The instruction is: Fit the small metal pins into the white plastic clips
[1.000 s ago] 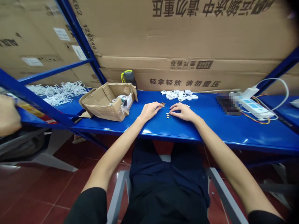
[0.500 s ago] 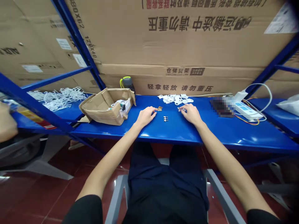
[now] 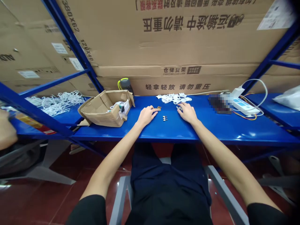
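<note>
Head view: a blue worktop (image 3: pixel 211 128) runs across the scene. The left hand (image 3: pixel 147 115) rests at its middle, fingers loosely bent, with the fingertips at the left edge of some small brown pieces (image 3: pixel 159 108); whether it grips one cannot be told. The right hand (image 3: pixel 188 113) is a little farther right, palm down and fingers curled, its tips at some small pale bits (image 3: pixel 179 108); here too a firm grip cannot be made out.

Between the hands and slightly nearer lies a little group of pins (image 3: pixel 165 118), pale with dark thin ends, set close together and touched by neither hand. On the far side, beyond the gap between the hands, a loose pile of white parts (image 3: pixel 173 98), some with round holes, spreads over the worktop.

To the left of the left hand stands an open carton (image 3: pixel 103 118) with small things inside, and just behind it a dark bottle (image 3: pixel 126 84) with a yellow-green loop. Farther left, past a blue post, lies a heap of white cords (image 3: pixel 58 102). At the left edge another person's hand (image 3: pixel 7 129) shows, blurred; its state cannot be told.

Right of the right hand are a dark pixelated thing (image 3: pixel 219 104) and a white power strip (image 3: pixel 246 107) with cables. A whitish bag (image 3: pixel 288 97) lies at the far right. Large cardboard (image 3: pixel 175 47) with printed writing closes off the far side.
</note>
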`<control>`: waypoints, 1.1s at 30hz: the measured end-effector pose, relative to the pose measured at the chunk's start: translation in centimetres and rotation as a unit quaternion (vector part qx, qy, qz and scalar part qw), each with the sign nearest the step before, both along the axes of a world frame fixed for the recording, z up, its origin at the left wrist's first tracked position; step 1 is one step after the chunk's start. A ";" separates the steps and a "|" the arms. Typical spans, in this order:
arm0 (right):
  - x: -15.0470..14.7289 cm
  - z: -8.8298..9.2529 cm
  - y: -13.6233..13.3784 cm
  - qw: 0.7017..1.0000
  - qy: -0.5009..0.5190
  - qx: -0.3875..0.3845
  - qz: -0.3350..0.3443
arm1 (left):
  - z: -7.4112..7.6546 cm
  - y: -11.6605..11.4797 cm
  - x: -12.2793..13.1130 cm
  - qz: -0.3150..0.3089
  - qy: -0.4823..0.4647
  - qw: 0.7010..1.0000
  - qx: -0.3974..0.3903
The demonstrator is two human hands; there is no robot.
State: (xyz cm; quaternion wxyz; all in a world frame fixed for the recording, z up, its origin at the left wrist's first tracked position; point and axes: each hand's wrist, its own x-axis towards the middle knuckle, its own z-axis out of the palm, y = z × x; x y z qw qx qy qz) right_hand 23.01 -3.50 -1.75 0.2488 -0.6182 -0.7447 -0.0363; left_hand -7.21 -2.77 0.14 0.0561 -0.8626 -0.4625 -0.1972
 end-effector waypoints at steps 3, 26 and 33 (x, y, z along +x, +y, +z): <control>0.1 0.1 0.1 1.000 0.003 0.004 -0.008 | 0.1 0.0 -0.1 0.000 -0.006 1.000 -0.004; -0.3 1.5 0.4 0.999 0.011 0.050 0.013 | 0.2 -1.0 1.0 -0.042 0.032 0.998 0.040; -1.0 1.1 0.6 0.986 0.118 0.100 0.064 | -0.5 -0.5 0.4 -0.060 -0.030 0.998 -0.001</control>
